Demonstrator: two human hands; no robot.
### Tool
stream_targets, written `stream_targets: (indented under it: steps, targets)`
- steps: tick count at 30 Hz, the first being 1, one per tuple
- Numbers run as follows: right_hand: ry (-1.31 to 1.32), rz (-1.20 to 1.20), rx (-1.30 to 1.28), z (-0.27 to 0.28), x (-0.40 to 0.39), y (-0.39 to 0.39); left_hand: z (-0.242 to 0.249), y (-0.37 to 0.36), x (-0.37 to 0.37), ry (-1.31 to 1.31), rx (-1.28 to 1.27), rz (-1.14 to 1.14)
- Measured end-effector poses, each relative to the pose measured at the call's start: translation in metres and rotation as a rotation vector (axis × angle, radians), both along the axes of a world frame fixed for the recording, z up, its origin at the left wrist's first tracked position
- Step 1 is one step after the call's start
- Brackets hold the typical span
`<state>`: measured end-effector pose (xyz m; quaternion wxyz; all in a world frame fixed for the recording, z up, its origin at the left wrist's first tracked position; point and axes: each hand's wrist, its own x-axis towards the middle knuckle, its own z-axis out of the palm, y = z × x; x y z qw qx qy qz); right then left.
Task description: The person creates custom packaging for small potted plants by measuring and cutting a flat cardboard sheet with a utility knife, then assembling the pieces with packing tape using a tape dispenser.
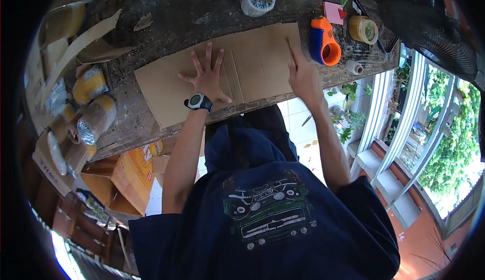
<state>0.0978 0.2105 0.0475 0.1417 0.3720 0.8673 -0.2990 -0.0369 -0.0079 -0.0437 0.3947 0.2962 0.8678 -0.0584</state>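
Observation:
A flat sheet of brown cardboard (262,53) with creases down its middle lies along the front edge of the wooden table. My left hand (206,75), wearing a watch (198,101) at the wrist, presses flat on it with fingers spread. Over the right end of the sheet is my right hand (304,80), its fingers closed and slightly blurred. A thin, dark tip shows just beyond those fingers, too small to identify. An orange and blue tape dispenser (326,45) stands right of the sheet, near my right hand.
Wrapped parcels (96,118) and cardboard strips (78,47) crowd the left side. Potted plants (257,3) stand at the back. A tape roll (362,29), a small spool (354,67) and a black fan (429,30) are at the right. A cardboard box (118,181) sits below.

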Motion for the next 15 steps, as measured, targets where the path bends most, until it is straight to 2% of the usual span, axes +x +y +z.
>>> stream_targets:
  steps: [1, 4, 8, 10, 12, 13, 14, 15]
  targets:
    - [0.071, 0.011, 0.034, -0.013, -0.023, 0.011, -0.002, -0.001, -0.002, -0.004, 0.02, 0.006]
    - [0.033, 0.032, 0.011, -0.032, -0.03, 0.008, 0.004, 0.001, -0.001, -0.017, -0.006, -0.007]
    - [-0.343, 0.014, -0.106, -0.005, 0.074, -0.038, 0.005, 0.002, -0.002, -0.022, 0.016, 0.013]
    - [-0.338, 0.089, -0.208, -0.011, 0.131, -0.044, 0.002, 0.002, -0.002, -0.028, 0.021, 0.017]
    - [-0.269, -0.003, -0.219, 0.001, 0.111, -0.031, 0.001, 0.001, -0.003, -0.019, 0.012, 0.019]
    - [-0.082, -0.035, -0.164, -0.003, 0.095, -0.019, 0.001, 0.002, -0.002, -0.01, 0.003, 0.018]
    - [0.043, -0.021, -0.109, -0.005, 0.059, -0.005, 0.002, 0.002, -0.001, -0.003, -0.007, 0.012]
    - [0.054, -0.037, -0.099, 0.001, 0.02, 0.004, 0.002, 0.001, -0.001, -0.007, 0.001, 0.01]
